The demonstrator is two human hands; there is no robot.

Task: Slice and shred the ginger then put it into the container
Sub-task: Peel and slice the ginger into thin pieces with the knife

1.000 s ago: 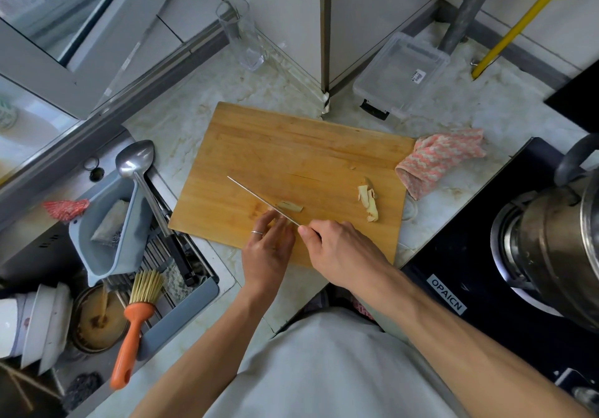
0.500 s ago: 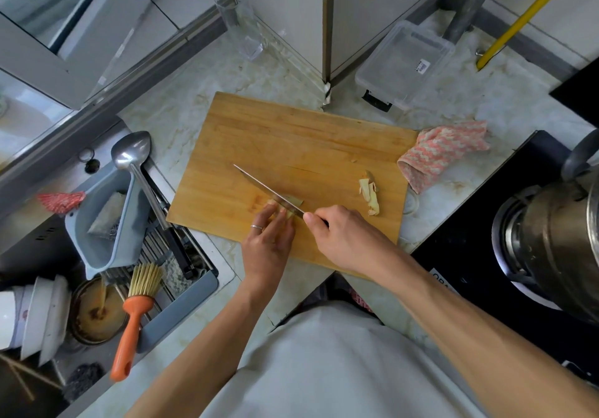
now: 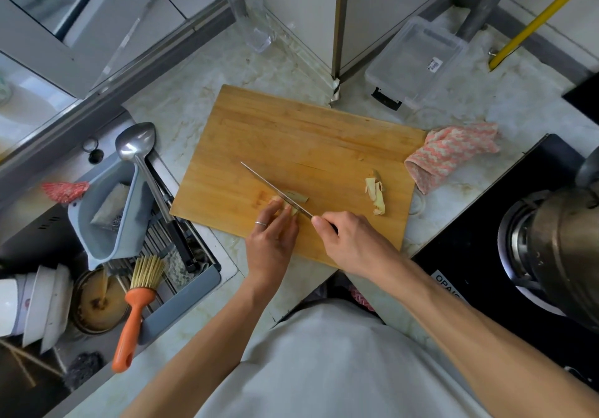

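A: Where is the ginger (image 3: 293,204) right now?

B: It lies on the board (image 3: 298,145), low and left of the frame's centre, near the board's front edge. Your left hand (image 3: 270,242) pins it: the fingers (image 3: 275,205) are curled down over the piece, tips tucked against the blade. There is a ring on one of them.

A: And my right hand (image 3: 353,242)?

B: Its fingers are wrapped round the handle of the knife (image 3: 275,189), with the forefinger stretched toward the blade. The blade runs from your hand up and to the left across the board, its edge down on the ginger just beside your left fingertips. A thin slice shows on the right side of the blade.

A: Anything else on the board?

B: A small heap of pale peelings (image 3: 376,195) sits to the right, well apart from the knife.

A: The container (image 3: 416,60)?

B: Clear plastic, on the bench in the upper right of the frame, beyond the board's far corner. A pink cloth (image 3: 450,153) lies at the board's right edge, a glass (image 3: 249,12) stands at upper centre, and the sink (image 3: 107,223) with a spoon (image 3: 136,142) and an orange brush (image 3: 136,307) fills the left.
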